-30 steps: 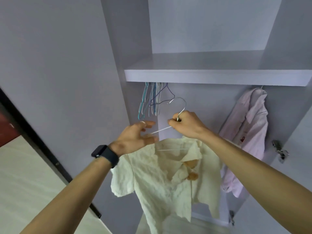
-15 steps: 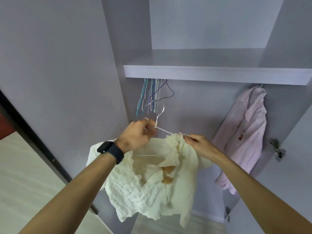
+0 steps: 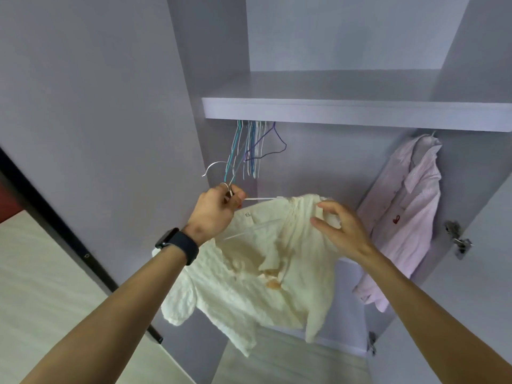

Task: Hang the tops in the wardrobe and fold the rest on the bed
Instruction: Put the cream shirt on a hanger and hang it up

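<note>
The cream short-sleeved shirt (image 3: 249, 295) hangs in the air in front of the open wardrobe (image 3: 318, 167), below the shelf (image 3: 346, 113), draped on a white wire hanger (image 3: 260, 199) whose silver hook curls up free, not caught on anything. Its collar area sits askew and one sleeve droops low to the left. The left hand (image 3: 214, 210) grips the hanger at the neck just under the hook, fingers (image 3: 235, 196) curled tight round the wire. The right hand (image 3: 342, 228) is at the shirt's far shoulder with its fingers (image 3: 329, 206) loosely spread and holding nothing; whether they touch the cloth cannot be told. A dark watch (image 3: 177, 245) sits on the left wrist. Just behind the hook, a bunch of bare coloured hangers (image 3: 250, 148) dangles under the shelf. A pale pink shirt (image 3: 407, 217) hangs at the wardrobe's right side, near a metal door hinge (image 3: 458, 239).
</note>
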{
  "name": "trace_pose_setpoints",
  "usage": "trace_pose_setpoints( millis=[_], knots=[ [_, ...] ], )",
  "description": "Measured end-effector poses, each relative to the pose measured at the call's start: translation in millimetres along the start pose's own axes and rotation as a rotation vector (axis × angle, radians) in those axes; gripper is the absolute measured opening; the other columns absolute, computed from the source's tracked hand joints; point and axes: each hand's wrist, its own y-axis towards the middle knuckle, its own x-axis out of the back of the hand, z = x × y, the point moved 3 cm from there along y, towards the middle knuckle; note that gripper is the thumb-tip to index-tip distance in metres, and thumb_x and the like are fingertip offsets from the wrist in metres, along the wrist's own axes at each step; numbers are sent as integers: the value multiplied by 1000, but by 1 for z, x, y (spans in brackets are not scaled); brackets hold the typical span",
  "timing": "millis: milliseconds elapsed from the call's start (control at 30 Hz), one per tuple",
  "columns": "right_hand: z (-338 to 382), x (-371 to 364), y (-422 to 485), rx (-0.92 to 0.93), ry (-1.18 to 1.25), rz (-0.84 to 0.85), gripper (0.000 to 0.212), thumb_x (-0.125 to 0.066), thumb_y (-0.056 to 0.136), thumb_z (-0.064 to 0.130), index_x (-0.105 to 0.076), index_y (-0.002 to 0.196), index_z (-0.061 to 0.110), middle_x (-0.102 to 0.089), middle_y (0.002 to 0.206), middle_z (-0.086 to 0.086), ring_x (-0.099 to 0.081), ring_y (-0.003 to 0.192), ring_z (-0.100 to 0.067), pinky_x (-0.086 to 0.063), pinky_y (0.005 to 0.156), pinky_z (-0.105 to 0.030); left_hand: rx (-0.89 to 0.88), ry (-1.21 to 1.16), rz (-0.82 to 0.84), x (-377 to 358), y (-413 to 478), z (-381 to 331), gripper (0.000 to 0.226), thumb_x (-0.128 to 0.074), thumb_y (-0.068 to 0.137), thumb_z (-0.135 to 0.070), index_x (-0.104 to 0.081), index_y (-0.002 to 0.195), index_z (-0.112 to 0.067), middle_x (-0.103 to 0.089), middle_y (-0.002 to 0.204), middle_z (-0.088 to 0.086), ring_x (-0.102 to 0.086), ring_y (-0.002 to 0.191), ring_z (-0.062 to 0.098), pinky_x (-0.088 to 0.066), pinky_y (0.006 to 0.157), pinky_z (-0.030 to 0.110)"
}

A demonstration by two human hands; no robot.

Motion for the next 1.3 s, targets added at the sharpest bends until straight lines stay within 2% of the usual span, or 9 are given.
trace_pose_setpoints(
  millis=[133,300,433,567,733,867,1067,1167,1300],
  knots=[
    [20,3,6,75,-10,-177,51,-64,78,68,-64,117,35,-56,114,18,-58,110,-13,-46,97,-31,-16,-5,20,-7,0,-10,13,-58,101,-26,-67,93,-19,-67,77,-9,-62,76,8,-39,66,6],
    [29,0,27,174,-331,-25,20,-71,90,44,-79,95,26,-68,90,4,-63,93,-27,-51,84,-39,-81,59,88,-14,0,-15,16,-58,101,-28,-60,85,-32,-68,75,-13,-60,70,-6,-44,69,14],
    [24,3,31,207,-305,77,16,-72,89,39,-77,84,25,-69,81,8,-64,82,-16,-48,82,-34,-119,166,124,-14,-2,-11,15,-54,103,-22,-64,93,-16,-66,78,-13,-62,72,8,-49,76,30],
    [20,-7,25,99,-219,315,25,-75,87,46,-77,110,36,-68,86,23,-59,72,3,-45,78,-21,-97,136,128,-14,-1,-6,16,-55,102,-23,-66,93,-16,-66,77,-12,-64,74,8,-47,72,18],
    [16,-16,16,91,-140,227,3,-79,87,27,-81,86,28,-71,79,19,-61,71,2,-45,74,-21,-133,146,139,-19,-1,-2,15,-56,101,-23,-66,92,-16,-64,76,-15,-58,70,1,-40,65,9],
    [27,-14,14,148,65,10,11,-77,89,20,-77,89,31,-70,87,14,-63,80,-2,-44,73,-11,-170,209,159,-28,-4,0,16,-55,101,-18,-67,91,-14,-64,76,-15,-62,74,12,-46,73,26],
    [14,-3,18,57,-156,193,57,-87,77,37,-64,128,40,-60,114,24,-58,87,4,-45,83,-14,-136,115,116,-22,-1,-1,17,-56,101,-20,-63,86,-20,-65,74,-17,-57,69,-10,-36,66,1],
    [-11,6,14,-86,-352,306,20,-84,76,31,-70,90,37,-70,87,15,-65,82,-13,-50,73,-28,-107,104,101,-16,0,4,16,-56,101,-19,-65,89,-16,-64,72,-18,-57,69,-7,-38,65,3],
    [-36,9,6,-164,-476,260,34,-75,84,23,-49,62,27,-51,58,10,-55,71,-25,-38,60,-33,-93,130,115,-11,4,10,15,-56,102,-19,-66,92,-12,-65,75,-12,-58,71,-4,-38,64,3]
  ],
)
